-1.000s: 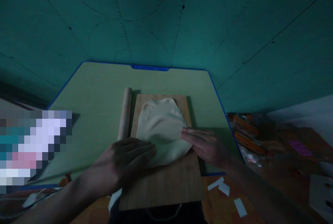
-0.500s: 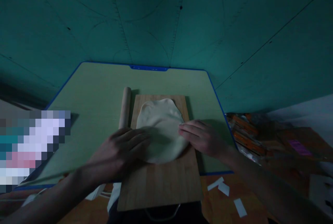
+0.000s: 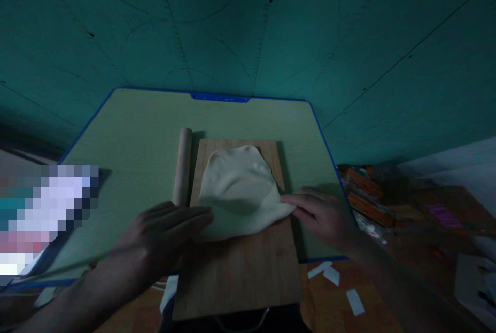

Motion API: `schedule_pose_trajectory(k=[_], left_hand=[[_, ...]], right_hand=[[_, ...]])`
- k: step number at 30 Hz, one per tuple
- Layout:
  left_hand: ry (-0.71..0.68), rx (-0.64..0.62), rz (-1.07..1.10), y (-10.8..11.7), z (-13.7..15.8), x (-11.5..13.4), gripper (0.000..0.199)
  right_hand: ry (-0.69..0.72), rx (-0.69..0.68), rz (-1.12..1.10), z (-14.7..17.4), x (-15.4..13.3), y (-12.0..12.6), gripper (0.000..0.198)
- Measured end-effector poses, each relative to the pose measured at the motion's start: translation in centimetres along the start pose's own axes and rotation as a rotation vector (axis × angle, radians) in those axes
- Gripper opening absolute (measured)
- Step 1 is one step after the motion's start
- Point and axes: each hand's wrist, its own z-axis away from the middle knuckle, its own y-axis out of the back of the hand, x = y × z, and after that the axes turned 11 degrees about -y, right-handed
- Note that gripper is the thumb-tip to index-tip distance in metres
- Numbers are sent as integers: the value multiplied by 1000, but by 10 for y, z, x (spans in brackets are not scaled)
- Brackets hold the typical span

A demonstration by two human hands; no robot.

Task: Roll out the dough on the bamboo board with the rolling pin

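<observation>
A flat, pale sheet of dough [image 3: 240, 188] lies on a wooden cutting board [image 3: 240, 276], its near edge stretched wide between my two hands. At its right corner, my right hand [image 3: 320, 214] pinches the dough between thumb and fingers, just past the board's right side. My left hand [image 3: 166, 230] is closed on the dough's lower left edge, fingers together and its thumb hidden underneath. Left of the board, a wooden rolling pin [image 3: 182, 165] rests on the table.
The pale green table [image 3: 135, 131] has a blue rim and meets a dark green wall [image 3: 217, 28]. A blurred-out object [image 3: 58, 204] sits at the left. Orange packages [image 3: 366, 188] and a cardboard box [image 3: 445, 209] are at the right. Paper scraps [image 3: 355, 302] lie on the floor.
My hands have moved apart and slightly nearer to me, drawing the dough's near edge out sideways. The right corner now reaches past the board's edge; the dough was rounder before.
</observation>
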Motion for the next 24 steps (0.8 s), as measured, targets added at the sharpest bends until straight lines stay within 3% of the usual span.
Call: schedule_pose_trajectory(k=[7, 10, 13, 15, 20, 24], left_hand=[[267, 5, 243, -11, 8, 30, 45], [325, 56, 381, -12, 2, 34, 40], [390, 200, 514, -12, -6, 37, 28], [442, 228, 578, -12, -6, 39, 25], [466, 121, 514, 0, 14, 45, 38], [347, 152, 186, 5, 20, 47, 28]], right_hand=[[-406, 10, -413, 33, -31, -17, 29], [-538, -15, -586, 32, -37, -19, 24], [-603, -12, -711, 26, -39, -18, 17], [-610, -28, -764, 24, -39, -16, 14], [-579, -17, -648, 38, -37, -9, 10], [-391, 131, -210, 45, -42, -7, 23]])
